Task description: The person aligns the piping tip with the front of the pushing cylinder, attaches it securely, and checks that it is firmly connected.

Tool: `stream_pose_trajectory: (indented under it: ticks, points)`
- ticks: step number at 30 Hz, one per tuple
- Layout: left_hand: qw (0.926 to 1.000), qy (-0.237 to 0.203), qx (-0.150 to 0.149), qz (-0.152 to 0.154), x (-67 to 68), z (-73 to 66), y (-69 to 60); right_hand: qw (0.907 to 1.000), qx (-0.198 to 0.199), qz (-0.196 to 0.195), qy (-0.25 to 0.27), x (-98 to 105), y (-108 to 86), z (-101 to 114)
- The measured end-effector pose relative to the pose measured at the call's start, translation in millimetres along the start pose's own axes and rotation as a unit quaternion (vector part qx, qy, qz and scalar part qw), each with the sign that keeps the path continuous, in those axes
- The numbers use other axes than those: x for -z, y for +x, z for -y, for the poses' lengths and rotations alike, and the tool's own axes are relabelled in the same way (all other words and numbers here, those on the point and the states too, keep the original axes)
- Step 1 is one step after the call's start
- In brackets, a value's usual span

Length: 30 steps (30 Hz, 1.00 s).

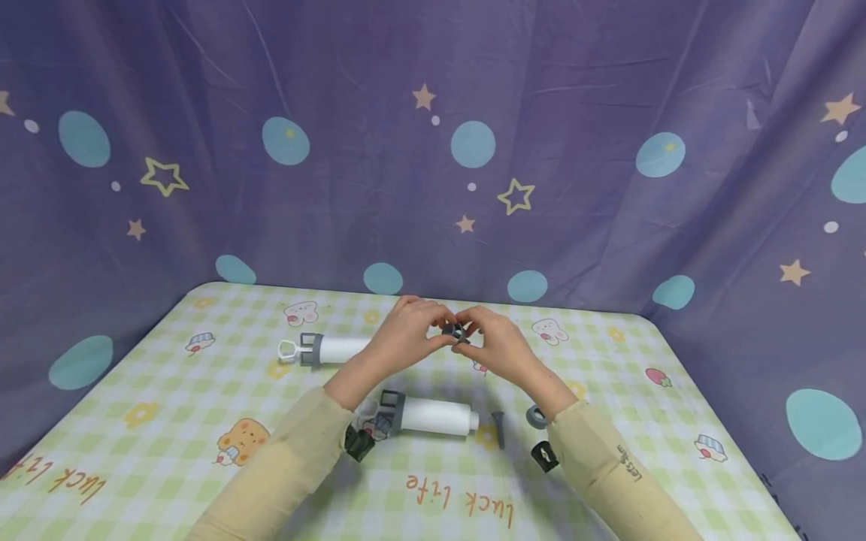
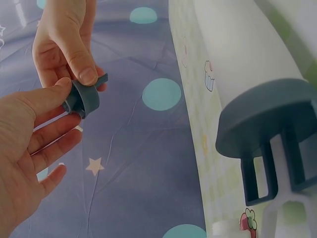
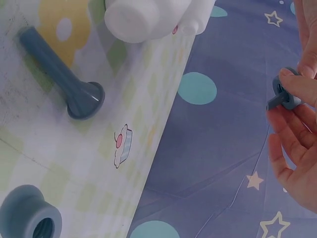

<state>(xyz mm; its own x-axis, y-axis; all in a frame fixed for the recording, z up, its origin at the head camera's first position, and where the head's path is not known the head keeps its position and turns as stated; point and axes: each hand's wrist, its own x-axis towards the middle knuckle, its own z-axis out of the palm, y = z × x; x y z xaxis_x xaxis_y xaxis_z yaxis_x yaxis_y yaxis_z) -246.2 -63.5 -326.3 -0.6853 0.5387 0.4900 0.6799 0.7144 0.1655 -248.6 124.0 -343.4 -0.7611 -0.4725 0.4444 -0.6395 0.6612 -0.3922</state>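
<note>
Both hands meet above the back half of the table around a small dark grey-blue ring-shaped part [image 1: 455, 331]. Thumb and fingers of my left hand [image 1: 410, 336] pinch one side of it, and my right hand [image 1: 501, 347] pinches the other. In the left wrist view the part [image 2: 88, 98] shows a round rim with a short tab sticking out; my left hand's [image 2: 29, 144] lower fingers are spread below. The right wrist view shows the same part [image 3: 286, 91] between the fingertips, with my right hand [image 3: 299, 144] gripping it.
Two white cylinders with grey frames lie on the table, one behind my left forearm [image 1: 341, 349], one nearer [image 1: 436, 416]. A grey funnel-ended stem [image 1: 500, 430], a grey ring piece [image 1: 536, 417] and a black clip-like piece [image 1: 544, 456] lie to the right. A purple curtain [image 1: 379, 188] hangs behind.
</note>
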Motion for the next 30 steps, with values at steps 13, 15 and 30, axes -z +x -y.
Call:
stream_pose_trajectory:
  ticks: [13, 15, 30]
  points:
    - [0.9998, 0.005, -0.018, -0.004, 1.4, -1.0, 1.0, 1.0, -0.002, 0.001, 0.008, -0.2, -0.5, -0.7]
    - [0.9998, 0.006, -0.019, -0.004, 1.4, -1.0, 1.8, 0.9999, -0.001, -0.001, 0.01, -0.3, -0.9, -1.5]
    - [0.9999, 0.01, -0.012, -0.002, 5.1, 8.5, -3.6, 0.9995, -0.005, 0.0, 0.032, -0.5, -3.8, -5.9]
